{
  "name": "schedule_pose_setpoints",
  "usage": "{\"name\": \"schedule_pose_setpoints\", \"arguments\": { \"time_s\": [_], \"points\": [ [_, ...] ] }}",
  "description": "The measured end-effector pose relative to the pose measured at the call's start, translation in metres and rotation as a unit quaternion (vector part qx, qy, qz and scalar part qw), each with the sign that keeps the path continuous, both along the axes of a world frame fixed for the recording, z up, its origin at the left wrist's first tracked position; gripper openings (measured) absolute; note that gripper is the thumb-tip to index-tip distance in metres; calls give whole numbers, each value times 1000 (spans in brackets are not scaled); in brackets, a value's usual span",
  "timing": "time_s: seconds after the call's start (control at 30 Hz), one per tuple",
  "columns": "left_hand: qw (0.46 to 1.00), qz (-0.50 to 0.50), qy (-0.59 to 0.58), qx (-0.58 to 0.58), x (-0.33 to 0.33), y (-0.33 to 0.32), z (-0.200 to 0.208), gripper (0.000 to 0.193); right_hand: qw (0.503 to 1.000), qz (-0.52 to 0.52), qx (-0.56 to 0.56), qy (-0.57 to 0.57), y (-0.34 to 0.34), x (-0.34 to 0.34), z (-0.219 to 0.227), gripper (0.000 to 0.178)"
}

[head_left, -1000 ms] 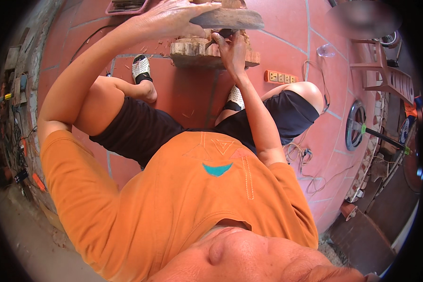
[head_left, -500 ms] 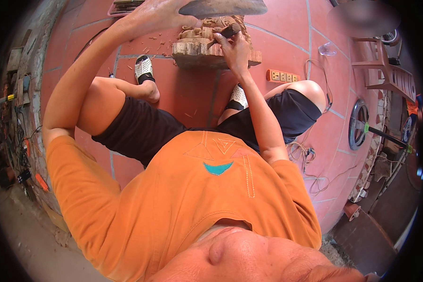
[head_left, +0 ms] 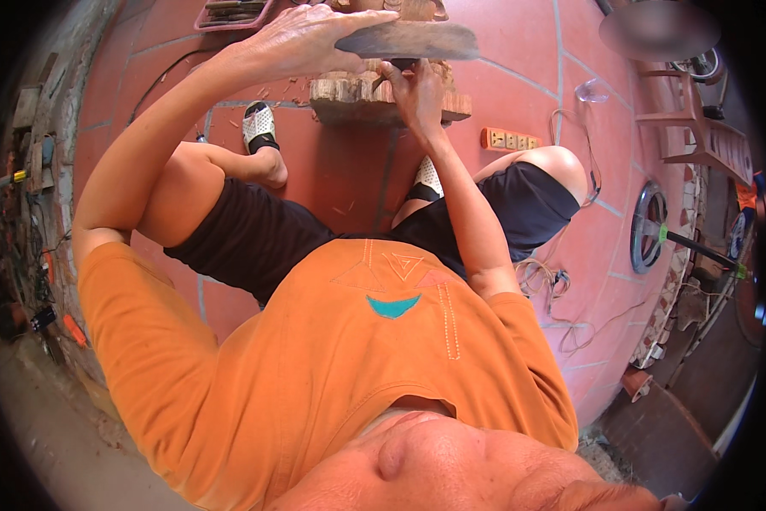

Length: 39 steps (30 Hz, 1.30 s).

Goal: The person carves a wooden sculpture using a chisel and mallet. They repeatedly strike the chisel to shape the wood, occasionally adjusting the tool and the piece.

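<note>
At the top of the view, my left hand (head_left: pixel 293 44) grips a flat wooden paddle-like mallet (head_left: pixel 421 40). The mallet lies across the dark top of a chisel (head_left: pixel 404 63), appearing to touch it. My right hand (head_left: pixel 420 100) is closed around the chisel, and its blade is mostly hidden by my fingers. Beneath both hands a thick carved wood block (head_left: pixel 353 92) rests on the floor, with rough, pale front edges. Much of its carved relief is covered by the mallet and my hands.
A pink tray (head_left: pixel 202 23) of tools sits at the far left, with wood chips scattered nearby. Right of the block lie an orange power strip (head_left: pixel 511 139), a clear plastic cup (head_left: pixel 591 90) and loose cables (head_left: pixel 543 277). A pink chair (head_left: pixel 698 128) and round-based stand (head_left: pixel 647 226) are farther right.
My left hand has brought the mallet down and nearer, over the chisel's top. The mallet now covers carving that showed before. My right hand stays at nearly the same place.
</note>
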State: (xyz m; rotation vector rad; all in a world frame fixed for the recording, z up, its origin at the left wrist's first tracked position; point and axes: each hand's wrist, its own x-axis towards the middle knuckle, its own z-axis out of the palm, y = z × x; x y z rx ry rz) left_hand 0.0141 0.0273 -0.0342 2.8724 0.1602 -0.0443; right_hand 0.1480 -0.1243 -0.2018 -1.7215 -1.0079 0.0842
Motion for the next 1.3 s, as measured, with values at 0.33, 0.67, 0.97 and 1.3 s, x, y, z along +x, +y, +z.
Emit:
{"name": "schedule_pose_setpoints", "arguments": {
  "time_s": [0.33,0.67,0.97,1.3],
  "points": [
    [994,34,26,-104,9,-19,24,80,997,-28,-49,54,-5,8,-2,36],
    [994,54,-89,-43,2,-21,33,73,968,-2,51,245,16,29,-36,28],
    [818,269,-155,-484,-13,-63,38,60,955,9,97,280,20,22,-38,30],
    [589,239,-315,-704,-71,-94,-45,31,996,0,-10,87,-9,20,2,41]
  ]
}}
